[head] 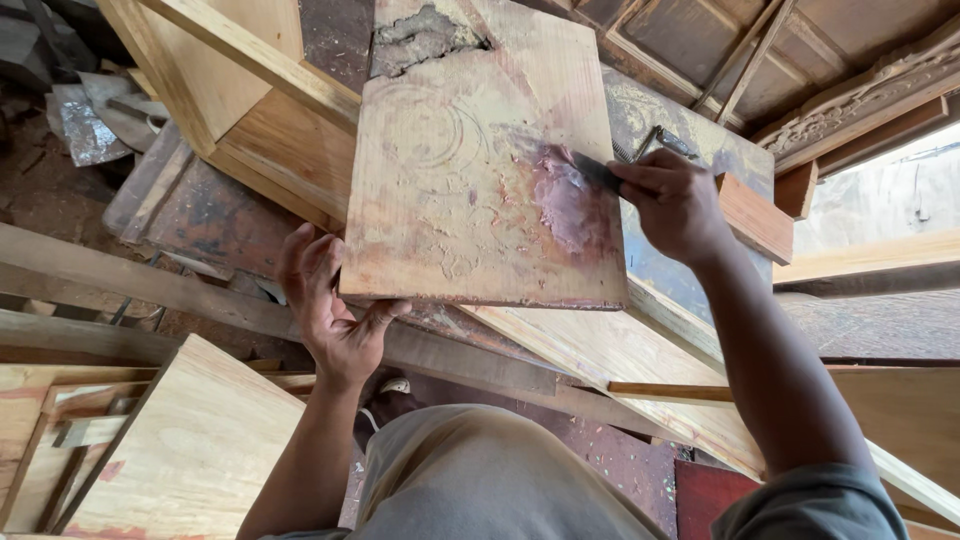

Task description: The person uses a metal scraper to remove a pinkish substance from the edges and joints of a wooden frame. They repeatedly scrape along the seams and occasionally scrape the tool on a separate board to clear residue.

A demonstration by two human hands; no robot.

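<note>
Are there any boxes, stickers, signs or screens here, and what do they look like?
None in view: only the wooden board smeared with pinkish filler, held by the left hand, and the dark scraper blade in the right hand.

Both forearms are bare from the hands up to the short grey sleeves. The left hand [335,310] and right hand [672,205] wear no gloves. Below the wooden board [470,170], grey cloth, probably a shirt, covers the torso.
</note>
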